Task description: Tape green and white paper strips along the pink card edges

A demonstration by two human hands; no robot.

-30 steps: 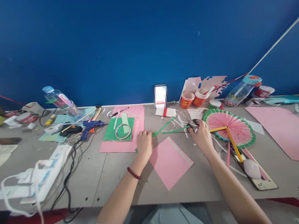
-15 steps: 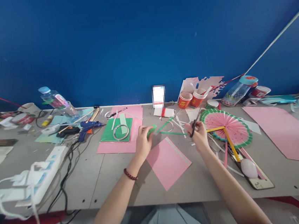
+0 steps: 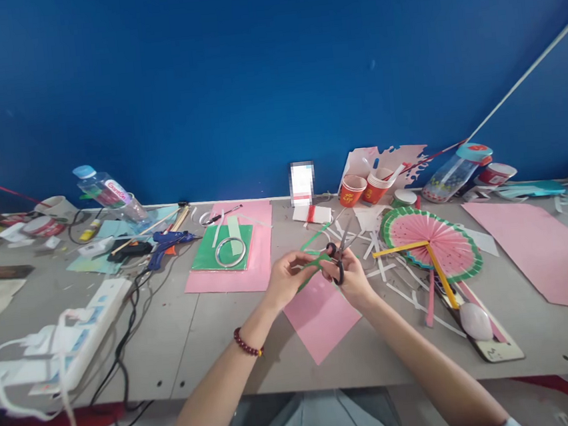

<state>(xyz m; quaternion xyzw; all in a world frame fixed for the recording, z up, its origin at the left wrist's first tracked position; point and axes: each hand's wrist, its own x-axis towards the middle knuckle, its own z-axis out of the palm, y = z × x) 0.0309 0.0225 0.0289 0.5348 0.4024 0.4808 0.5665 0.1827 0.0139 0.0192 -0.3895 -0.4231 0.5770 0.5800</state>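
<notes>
In my left hand (image 3: 288,281) the fingers are closed on a green paper strip (image 3: 313,268) that stretches across to my other hand. My right hand (image 3: 353,274) grips black-handled scissors (image 3: 339,254), their blades pointing up and away from me. Its fingertips meet the strip's right end, partly hidden by the scissor loops. Below both hands lies a square of pink paper (image 3: 321,323), its upper corner covered by them. Another green strip (image 3: 316,236) rests on the table just beyond my fingers.
To the right lies a watermelon-patterned paper fan (image 3: 435,242) with yellow sticks, among white paper scraps (image 3: 382,264). A green pack (image 3: 207,250) with a tape roll (image 3: 230,251) sits left of my hands. Farther left are a blue glue gun (image 3: 166,246) and a power strip (image 3: 94,332).
My hands have come together over the pink square, the right one moving left with the scissors. The scissors now point up and away, and the green strip spans both hands.
</notes>
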